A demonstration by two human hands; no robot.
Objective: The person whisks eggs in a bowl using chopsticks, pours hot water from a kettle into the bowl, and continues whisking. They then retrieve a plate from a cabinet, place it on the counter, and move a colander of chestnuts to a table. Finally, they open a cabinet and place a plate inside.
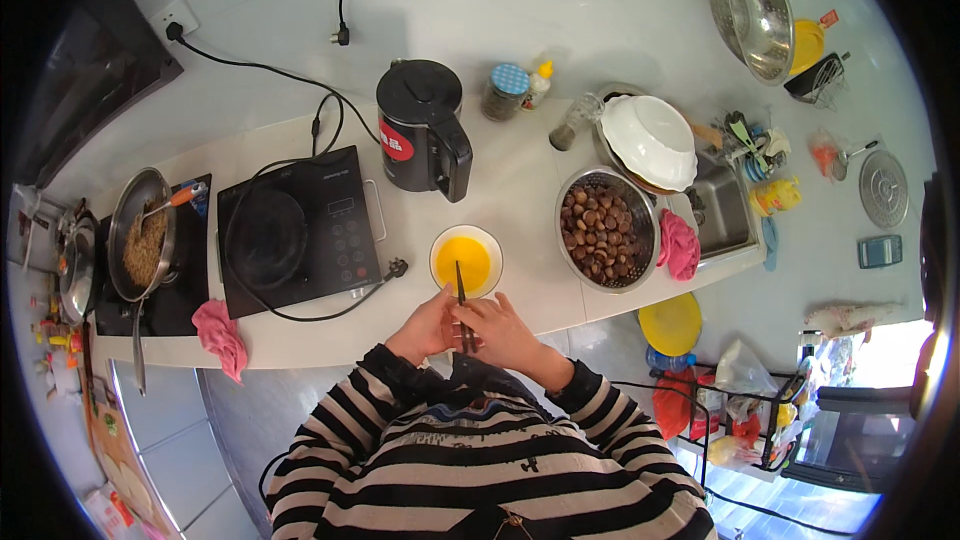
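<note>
A white bowl (496,240) of yellow liquid, which looks like beaten egg, stands near the counter's front edge. Dark chopsticks (460,281) slant into it, their tips at the liquid. My right hand (499,330) is closed around their upper part, just below the bowl in the picture. My left hand (427,326) is beside it, fingertips close to the chopsticks and the bowl's near rim; whether it grips anything is hidden between the hands. Right of the bowl, a steel colander (654,229) holds brown mushroom caps (598,232). A black electric kettle (412,97) stands behind the bowl.
At left are a black induction cooktop (330,240) with a trailing cord and a frying pan (124,210) holding browned food and an orange-handled utensil. Jars (504,101) stand at the back. An upturned white dish (649,139), a pink cloth (679,244) and a sink (724,217) are right.
</note>
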